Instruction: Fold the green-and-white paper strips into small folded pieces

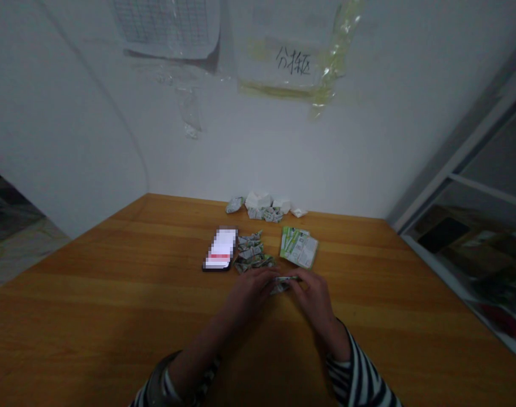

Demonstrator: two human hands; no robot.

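My left hand [248,295] and my right hand [314,298] meet over the wooden table [114,294], fingers pinched on a small piece of green-and-white printed paper [283,284] held between them. Just beyond my left hand lies a pile of folded paper pieces [252,254]. A stack of flat green-and-white printed sheets [299,247] sits beyond my right hand. Both sleeves are striped.
A phone [219,250] with a lit screen lies left of the folded pile. More folded white and printed paper shapes [264,206] sit at the table's far edge against the wall. A metal shelf frame [470,186] stands at the right. Papers are taped on the wall.
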